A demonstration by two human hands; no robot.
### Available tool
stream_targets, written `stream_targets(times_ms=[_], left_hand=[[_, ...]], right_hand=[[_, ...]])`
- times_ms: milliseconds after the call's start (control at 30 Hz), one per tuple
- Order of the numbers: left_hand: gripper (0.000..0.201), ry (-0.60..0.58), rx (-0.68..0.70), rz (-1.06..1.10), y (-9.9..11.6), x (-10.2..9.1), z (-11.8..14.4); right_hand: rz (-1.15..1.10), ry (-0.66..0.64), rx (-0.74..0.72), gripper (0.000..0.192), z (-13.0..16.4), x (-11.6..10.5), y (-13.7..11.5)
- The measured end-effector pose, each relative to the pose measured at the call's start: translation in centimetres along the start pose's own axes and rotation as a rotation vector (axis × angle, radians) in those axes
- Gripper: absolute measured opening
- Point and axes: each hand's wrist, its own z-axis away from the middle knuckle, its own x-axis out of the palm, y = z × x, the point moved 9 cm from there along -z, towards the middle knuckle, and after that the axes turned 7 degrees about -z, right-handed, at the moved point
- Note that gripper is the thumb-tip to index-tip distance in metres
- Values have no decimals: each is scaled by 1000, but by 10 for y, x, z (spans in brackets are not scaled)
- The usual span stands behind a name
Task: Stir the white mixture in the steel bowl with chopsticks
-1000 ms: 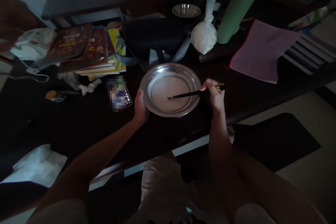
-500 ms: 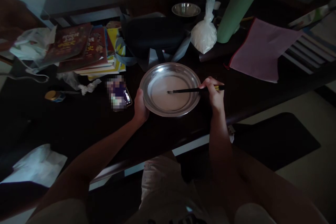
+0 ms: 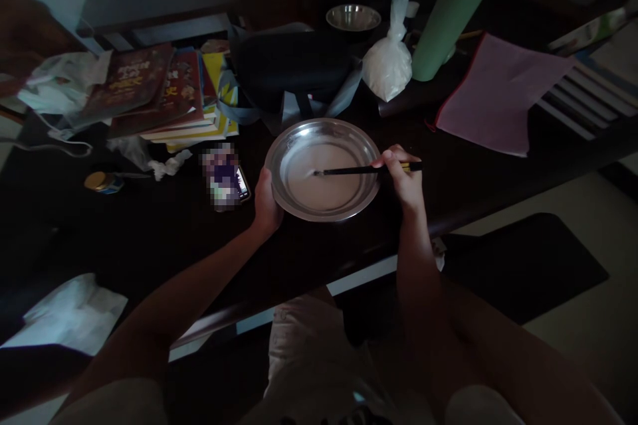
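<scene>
From the head camera, a shallow round steel dish [image 3: 323,169] with a pale liquid in its bottom sits near the front edge of the dark worktop [image 3: 149,226]. The left hand [image 3: 266,202] grips the dish's rim at its left side, the fingers curled against the metal and the thumb lying over the rim. The right hand [image 3: 403,176] is at the dish's right edge, its fingers pinched together around a pair of dark chopsticks with yellowish ends [image 3: 366,170]. The chopsticks lie almost level across the dish, their tips down in the pale liquid near the dish's middle.

Just left of the dish lies a phone [image 3: 226,179], partly blurred. Farther left are a crumpled white wrapper [image 3: 172,165] and a small jar with a gold lid [image 3: 102,182]. Behind them is a stack of colourful books [image 3: 164,96], and behind the dish a dark bag with grey straps [image 3: 292,70]. A knotted clear plastic bag of white powder [image 3: 389,66] stands beside a green roll [image 3: 451,13], with a small steel bowl [image 3: 353,17] beyond. A pink zip folder [image 3: 493,96] lies well to the right.
</scene>
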Motion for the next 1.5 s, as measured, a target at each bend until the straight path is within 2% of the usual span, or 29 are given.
stream_targets(times_ms=[67,233,367,500,633,767,900,1067,1200,1367,1500], left_hand=[[41,18,5,20,1,1,1],[40,33,0,40,0,3,2],[41,19,23,25,1,2,1],[42,33,21,24,0,0,0],[44,31,16,24,0,0,0],[42,25,33,17,1,0,0],[43,19,43,18,2,1,0],[43,30,18,37,0,0,0],[41,37,12,36,0,0,1],[41,35,25,-13,2,0,1],[41,41,15,-14,0,-2,0]], right_hand=[[0,31,3,62,0,-3,1],[-17,-45,-6,60,0,3,1],[-17,10,-24,58,0,-3,1],[-18,-51,4,59,0,2,3],[-14,16,-28,61,0,-3,0],[-28,-47,-2,60,0,3,3],[-23,20,-25,59,0,-3,1],[-8,-70,38,63,0,4,5],[-10,15,-8,61,0,-3,0],[-8,-62,18,61,1,5,1],[-3,6,8,62,1,-1,-1]])
